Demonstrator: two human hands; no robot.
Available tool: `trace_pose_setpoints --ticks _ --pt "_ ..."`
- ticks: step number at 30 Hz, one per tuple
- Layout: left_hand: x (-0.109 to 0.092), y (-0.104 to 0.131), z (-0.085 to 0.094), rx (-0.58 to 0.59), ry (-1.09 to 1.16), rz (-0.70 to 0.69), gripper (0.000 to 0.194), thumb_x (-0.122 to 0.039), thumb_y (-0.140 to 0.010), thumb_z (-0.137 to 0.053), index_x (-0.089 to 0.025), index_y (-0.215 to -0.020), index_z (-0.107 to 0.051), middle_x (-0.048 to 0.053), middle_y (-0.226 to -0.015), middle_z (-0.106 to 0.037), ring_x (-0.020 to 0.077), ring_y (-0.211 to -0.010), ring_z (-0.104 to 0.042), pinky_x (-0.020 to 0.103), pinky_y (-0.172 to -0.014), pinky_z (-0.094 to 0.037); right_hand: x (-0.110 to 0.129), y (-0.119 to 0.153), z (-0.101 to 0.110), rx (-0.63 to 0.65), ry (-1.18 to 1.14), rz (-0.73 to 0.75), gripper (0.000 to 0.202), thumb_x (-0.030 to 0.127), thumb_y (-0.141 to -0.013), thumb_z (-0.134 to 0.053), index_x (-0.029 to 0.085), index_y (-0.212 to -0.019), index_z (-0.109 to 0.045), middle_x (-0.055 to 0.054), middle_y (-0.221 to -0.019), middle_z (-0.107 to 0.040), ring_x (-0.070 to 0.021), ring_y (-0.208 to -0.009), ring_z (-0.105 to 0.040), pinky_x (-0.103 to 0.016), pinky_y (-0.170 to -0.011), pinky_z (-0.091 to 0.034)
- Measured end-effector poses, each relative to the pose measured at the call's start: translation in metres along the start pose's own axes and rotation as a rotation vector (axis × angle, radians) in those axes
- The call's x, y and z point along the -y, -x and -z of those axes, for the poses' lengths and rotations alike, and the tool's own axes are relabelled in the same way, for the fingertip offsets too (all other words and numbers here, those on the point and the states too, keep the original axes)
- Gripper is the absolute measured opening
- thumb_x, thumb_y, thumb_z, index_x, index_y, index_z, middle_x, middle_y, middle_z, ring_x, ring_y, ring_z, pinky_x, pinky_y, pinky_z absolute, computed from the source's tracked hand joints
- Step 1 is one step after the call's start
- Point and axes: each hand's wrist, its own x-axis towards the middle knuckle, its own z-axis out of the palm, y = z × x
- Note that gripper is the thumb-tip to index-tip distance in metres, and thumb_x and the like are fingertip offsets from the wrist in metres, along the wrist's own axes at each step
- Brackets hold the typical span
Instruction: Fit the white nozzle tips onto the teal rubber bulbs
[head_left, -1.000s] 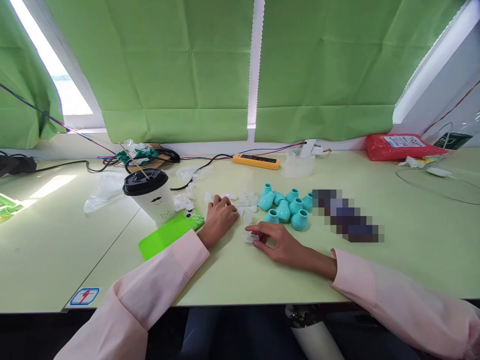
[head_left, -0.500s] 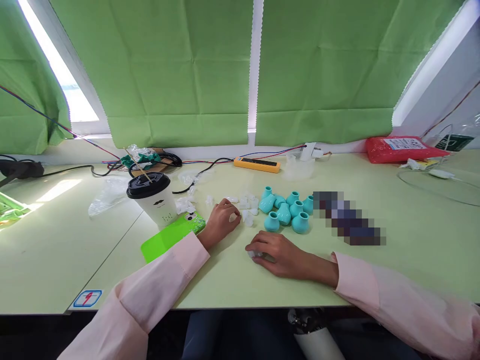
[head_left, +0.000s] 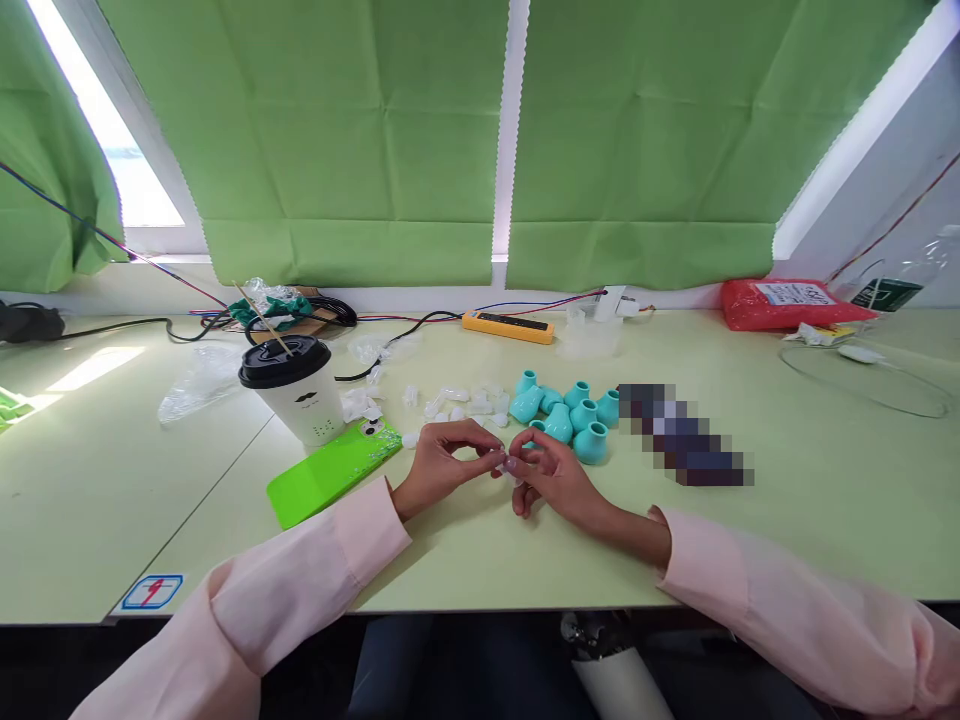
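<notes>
In front of me my left hand (head_left: 454, 460) and my right hand (head_left: 559, 475) meet at the fingertips over the table. Between them is a small translucent white piece (head_left: 511, 474), mostly covered by the fingers. My left thumb and index finger pinch its left end. The right thumb and fingers are closed around the rest. Just beyond the hands lie several loose translucent pieces (head_left: 480, 403). A cluster of small glossy turquoise vase-shaped pieces (head_left: 558, 422) sits past my right hand, which partly covers the nearest one.
On the left, a white lidded cup (head_left: 309, 400) with a stick stands behind a bright green phone (head_left: 334, 475). An orange power strip (head_left: 508, 327) and cables lie at the back. A red package (head_left: 787, 304) is far right, and a pixelated patch covers something right of the cluster.
My left hand has moved right from beside the loose pieces to meet my right hand. The right hand has lifted and turned, still holding the translucent piece. The view has shifted slightly.
</notes>
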Motion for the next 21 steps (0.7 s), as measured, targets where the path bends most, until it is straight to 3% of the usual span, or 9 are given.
trace_pose_setpoints --ticks 7,10,15,21 --pt "-0.002 0.001 -0.003 -0.120 -0.237 -0.269 0.006 -0.014 -0.066 -0.060 -0.016 -0.070 -0.065 0.005 -0.072 -0.066 0.0140 -0.067 -0.058 0.030 -0.063 -0.049 0.000 -0.004 0.004 -0.033 -0.041 0.137 0.033 0.028 -0.056 -0.069 0.018 -0.076 -0.044 0.003 -0.075 -0.050 -0.0087 -0.051 -0.056 -0.027 -0.049 -0.051" --pt "-0.002 0.002 -0.004 -0.168 -0.348 -0.412 0.010 -0.013 -0.066 -0.060 -0.017 -0.075 -0.064 0.004 -0.068 -0.066 0.0128 -0.065 -0.056 0.028 -0.059 -0.049 -0.003 -0.002 0.004 -0.042 0.039 0.219 0.025 0.028 -0.065 -0.062 0.019 -0.079 -0.044 0.003 -0.069 -0.048 -0.0077 -0.048 -0.053 -0.025 -0.045 -0.048" --pt "0.000 0.005 -0.002 -0.145 -0.505 -0.647 0.016 -0.011 -0.068 -0.060 -0.020 -0.081 -0.060 0.002 -0.075 -0.067 0.0118 -0.069 -0.054 0.028 -0.061 -0.048 -0.008 0.000 0.004 -0.095 0.195 0.266 0.021 0.031 -0.073 -0.053 0.020 -0.087 -0.044 0.001 -0.072 -0.049 -0.0068 -0.050 -0.049 -0.022 -0.045 -0.046" --pt "0.001 0.005 -0.003 -0.098 -0.481 -0.655 0.020 -0.011 -0.066 -0.061 -0.020 -0.084 -0.060 0.003 -0.075 -0.067 0.0127 -0.069 -0.053 0.028 -0.058 -0.049 -0.014 -0.001 0.006 -0.144 0.387 0.336 0.021 0.029 -0.070 -0.056 0.020 -0.089 -0.051 -0.001 -0.074 -0.057 -0.0113 -0.063 -0.055 -0.024 -0.053 -0.048"
